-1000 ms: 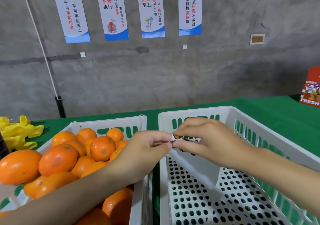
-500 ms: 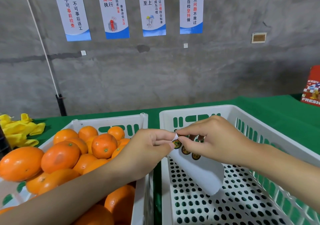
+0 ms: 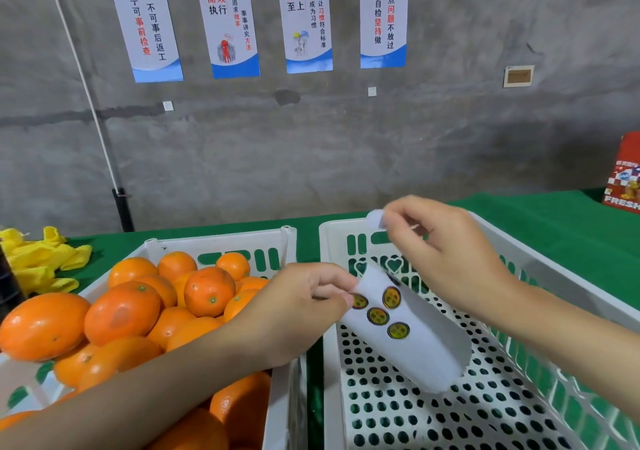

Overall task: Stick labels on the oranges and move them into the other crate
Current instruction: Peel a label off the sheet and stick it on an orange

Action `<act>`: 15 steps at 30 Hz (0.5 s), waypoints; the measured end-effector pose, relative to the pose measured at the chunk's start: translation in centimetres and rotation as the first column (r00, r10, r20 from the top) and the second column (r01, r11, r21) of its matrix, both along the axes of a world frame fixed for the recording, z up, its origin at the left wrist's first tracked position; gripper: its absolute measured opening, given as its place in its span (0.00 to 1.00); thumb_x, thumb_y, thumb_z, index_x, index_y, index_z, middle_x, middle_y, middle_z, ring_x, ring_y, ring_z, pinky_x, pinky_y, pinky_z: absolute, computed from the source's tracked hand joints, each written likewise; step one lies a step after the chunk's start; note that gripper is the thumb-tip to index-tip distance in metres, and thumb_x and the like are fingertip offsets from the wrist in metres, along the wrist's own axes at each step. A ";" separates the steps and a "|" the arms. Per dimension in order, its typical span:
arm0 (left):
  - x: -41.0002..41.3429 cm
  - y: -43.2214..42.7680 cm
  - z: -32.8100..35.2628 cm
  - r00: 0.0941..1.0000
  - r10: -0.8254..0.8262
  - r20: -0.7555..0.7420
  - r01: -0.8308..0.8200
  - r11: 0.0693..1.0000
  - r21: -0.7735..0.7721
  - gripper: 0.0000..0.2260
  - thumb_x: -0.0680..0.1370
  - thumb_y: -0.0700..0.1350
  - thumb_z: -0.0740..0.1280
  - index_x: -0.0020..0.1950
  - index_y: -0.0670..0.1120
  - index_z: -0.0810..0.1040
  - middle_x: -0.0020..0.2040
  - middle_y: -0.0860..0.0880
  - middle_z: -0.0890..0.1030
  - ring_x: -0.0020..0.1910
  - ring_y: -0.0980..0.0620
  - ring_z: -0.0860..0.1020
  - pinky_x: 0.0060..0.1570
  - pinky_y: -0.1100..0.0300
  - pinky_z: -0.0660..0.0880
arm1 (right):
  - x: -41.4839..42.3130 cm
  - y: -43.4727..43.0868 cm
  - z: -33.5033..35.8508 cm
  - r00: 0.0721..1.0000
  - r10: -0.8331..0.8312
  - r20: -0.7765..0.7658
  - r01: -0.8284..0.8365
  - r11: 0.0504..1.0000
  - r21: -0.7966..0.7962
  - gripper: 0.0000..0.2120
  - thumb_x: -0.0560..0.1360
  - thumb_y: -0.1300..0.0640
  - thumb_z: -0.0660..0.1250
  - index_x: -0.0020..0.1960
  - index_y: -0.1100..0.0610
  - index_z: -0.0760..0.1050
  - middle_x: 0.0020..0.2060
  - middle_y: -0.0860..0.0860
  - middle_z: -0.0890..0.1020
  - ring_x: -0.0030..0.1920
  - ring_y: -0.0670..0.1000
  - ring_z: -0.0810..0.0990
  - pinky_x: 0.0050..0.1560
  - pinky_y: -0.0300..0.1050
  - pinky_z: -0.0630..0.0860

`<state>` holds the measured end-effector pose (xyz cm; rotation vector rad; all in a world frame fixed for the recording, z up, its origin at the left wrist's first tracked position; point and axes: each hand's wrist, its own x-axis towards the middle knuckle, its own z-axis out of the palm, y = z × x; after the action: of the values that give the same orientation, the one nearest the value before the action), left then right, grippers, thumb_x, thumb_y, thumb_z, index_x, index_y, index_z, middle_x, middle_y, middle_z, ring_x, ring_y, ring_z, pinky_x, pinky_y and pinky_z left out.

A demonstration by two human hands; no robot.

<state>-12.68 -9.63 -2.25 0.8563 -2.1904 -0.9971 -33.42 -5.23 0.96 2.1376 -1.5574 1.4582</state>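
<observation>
My left hand (image 3: 301, 307) pinches the upper edge of a white label sheet (image 3: 422, 349) carrying several round gold-and-black stickers, and the sheet hangs curved over the right crate (image 3: 330, 276). Above that crate's back wall, my right hand (image 3: 446, 252) is raised and pinches a small pale peeled piece (image 3: 375, 219) between thumb and fingertips. I cannot tell whether this piece is a label or a bit of backing. Many oranges (image 3: 207, 290) are heaped in the left white crate (image 3: 221, 238). No orange shows in the right crate.
Both crates stand side by side on a green cloth (image 3: 571, 228). Yellow foam nets (image 3: 38, 259) lie at the far left. A red carton (image 3: 623, 176) stands at the far right, and a black pole base (image 3: 123, 207) behind the left crate. A grey wall with posters is behind.
My two hands were together at the sheet's edge. My right hand has since pulled up and away with a small pale piece, and the sheet has unfolded downward from my left hand.
</observation>
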 end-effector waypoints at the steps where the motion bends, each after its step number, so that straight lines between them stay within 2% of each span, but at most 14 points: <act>1: 0.0 0.1 -0.1 0.998 -0.013 0.066 0.017 0.998 -0.061 0.09 0.81 0.43 0.65 0.52 0.55 0.83 0.38 0.53 0.85 0.36 0.57 0.80 0.39 0.62 0.76 | 0.2 0.1 0.1 0.999 0.033 0.043 -0.032 0.999 -0.018 0.09 0.81 0.54 0.60 0.47 0.53 0.78 0.38 0.40 0.79 0.42 0.41 0.77 0.42 0.38 0.71; 2: -0.1 0.3 -0.1 0.991 -0.035 0.127 0.049 0.993 -0.105 0.07 0.81 0.46 0.66 0.53 0.56 0.83 0.40 0.53 0.85 0.39 0.55 0.81 0.43 0.59 0.78 | 0.5 0.2 0.0 0.997 0.060 0.044 -0.058 0.998 -0.029 0.09 0.82 0.53 0.59 0.48 0.53 0.77 0.38 0.39 0.78 0.42 0.40 0.76 0.40 0.34 0.69; 4: -0.3 0.8 0.0 0.978 -0.107 0.179 0.129 0.984 -0.119 0.06 0.80 0.49 0.67 0.55 0.56 0.82 0.44 0.55 0.86 0.47 0.58 0.82 0.52 0.61 0.78 | 1.3 0.4 -0.6 0.997 0.076 -0.018 -0.077 0.996 -0.034 0.10 0.83 0.51 0.56 0.49 0.53 0.74 0.34 0.39 0.76 0.36 0.39 0.74 0.36 0.33 0.66; 5: -0.4 1.0 0.0 0.973 -0.138 0.183 0.162 0.979 -0.121 0.06 0.80 0.50 0.67 0.55 0.56 0.82 0.44 0.55 0.86 0.46 0.59 0.82 0.52 0.62 0.78 | 1.6 0.4 -1.0 0.997 0.070 -0.034 -0.070 0.997 -0.009 0.11 0.84 0.49 0.54 0.48 0.52 0.72 0.33 0.40 0.77 0.34 0.39 0.74 0.34 0.34 0.65; 6: -0.5 1.2 0.1 0.970 -0.157 0.185 0.183 0.974 -0.135 0.06 0.80 0.49 0.68 0.55 0.56 0.81 0.43 0.53 0.87 0.44 0.58 0.82 0.49 0.63 0.78 | 1.9 0.3 -1.3 0.998 0.062 -0.027 -0.061 0.997 0.038 0.12 0.83 0.47 0.52 0.48 0.50 0.70 0.33 0.43 0.78 0.33 0.41 0.75 0.33 0.36 0.66; 8: -0.5 1.3 0.2 0.972 -0.159 0.175 0.189 0.967 -0.169 0.06 0.80 0.47 0.68 0.55 0.56 0.81 0.39 0.49 0.85 0.40 0.51 0.81 0.43 0.59 0.77 | 2.4 0.0 -1.9 0.998 0.061 0.016 -0.063 0.986 0.153 0.11 0.82 0.46 0.50 0.46 0.49 0.67 0.32 0.48 0.80 0.33 0.45 0.76 0.37 0.48 0.73; 9: -0.4 1.2 0.2 0.973 -0.159 0.168 0.187 0.968 -0.168 0.07 0.80 0.46 0.68 0.54 0.55 0.82 0.37 0.50 0.84 0.38 0.50 0.80 0.40 0.58 0.76 | 2.6 -0.1 -2.2 0.997 0.069 0.022 -0.072 0.979 0.189 0.11 0.82 0.46 0.50 0.45 0.48 0.66 0.31 0.51 0.80 0.31 0.47 0.76 0.38 0.54 0.74; 10: -0.3 1.0 0.1 0.973 -0.159 0.170 0.187 0.969 -0.162 0.07 0.80 0.44 0.67 0.54 0.53 0.83 0.34 0.53 0.83 0.35 0.55 0.78 0.38 0.61 0.74 | 2.7 -0.1 -2.4 0.997 0.081 0.014 -0.083 0.975 0.207 0.11 0.82 0.46 0.51 0.45 0.48 0.66 0.29 0.53 0.78 0.30 0.48 0.74 0.37 0.55 0.74; 11: -0.2 0.9 0.0 0.973 -0.158 0.169 0.185 0.969 -0.162 0.07 0.80 0.43 0.67 0.55 0.50 0.83 0.32 0.57 0.81 0.33 0.60 0.76 0.37 0.65 0.71 | 2.7 -0.1 -2.5 0.995 0.100 0.003 -0.099 0.972 0.211 0.10 0.81 0.45 0.51 0.44 0.47 0.67 0.28 0.53 0.76 0.28 0.48 0.72 0.34 0.53 0.72; 13: -0.2 1.0 0.0 0.973 -0.144 0.178 0.171 0.975 -0.144 0.07 0.80 0.44 0.68 0.56 0.48 0.83 0.31 0.57 0.79 0.32 0.59 0.75 0.38 0.65 0.71 | 2.6 -0.1 -2.6 0.991 0.135 -0.008 -0.130 0.971 0.199 0.10 0.80 0.44 0.52 0.44 0.45 0.68 0.24 0.51 0.72 0.25 0.47 0.67 0.28 0.42 0.63; 15: -0.3 1.4 0.5 0.980 -0.121 0.155 0.143 0.981 -0.135 0.07 0.80 0.45 0.68 0.57 0.49 0.82 0.36 0.60 0.81 0.32 0.61 0.76 0.38 0.67 0.73 | 2.4 -0.2 -2.3 0.991 0.137 0.006 -0.135 0.973 0.186 0.10 0.79 0.44 0.53 0.44 0.45 0.69 0.21 0.48 0.69 0.23 0.46 0.65 0.28 0.40 0.62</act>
<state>-12.93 -8.21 -1.76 0.7450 -2.4387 -0.8462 -31.00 -5.42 -1.32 2.3946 -1.6330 1.3909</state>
